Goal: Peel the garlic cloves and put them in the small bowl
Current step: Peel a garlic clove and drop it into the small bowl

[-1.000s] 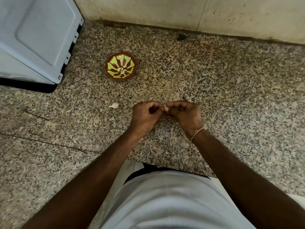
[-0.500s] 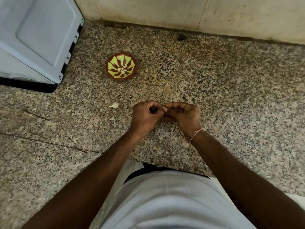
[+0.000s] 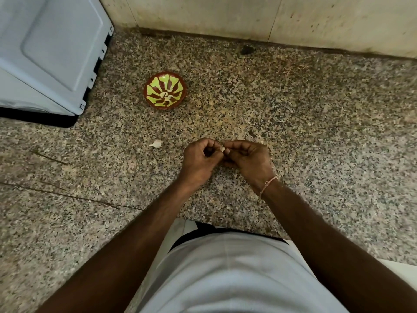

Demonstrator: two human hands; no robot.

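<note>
Speckled granite makes up the table [image 3: 316,136] in your head view, brown and grey with a pale tiled wall [image 3: 225,14] running along its far edge at twelve o'clock. Your two hands meet just below the centre of the picture. Your left hand [image 3: 198,161] has its fingers curled in, and your right hand [image 3: 248,159] faces it, also curled; together they pinch a garlic clove [image 3: 222,149], of which only a small pale tip shows between the fingertips. So each grip is closed around that one clove, above the table surface. Whether its skin is partly off you cannot tell, because the fingers hide most of it. A thin pink thread bracelet [image 3: 268,182] circles your right wrist.

At nine o'clock from your hands, near but apart from them, a second garlic clove [image 3: 156,144] lies on the table with its whitish skin on. Further off, at about eleven o'clock from your hands, stands the small bowl [image 3: 165,90], brown-rimmed with yellow-green petal shapes inside, and a few pale pieces rest at its bottom. At ten o'clock in the picture, a light blue-grey appliance [image 3: 49,48] stands on the table, its corner close to the bowl. Your white shirt [image 3: 225,272] fills the six o'clock edge.
</note>
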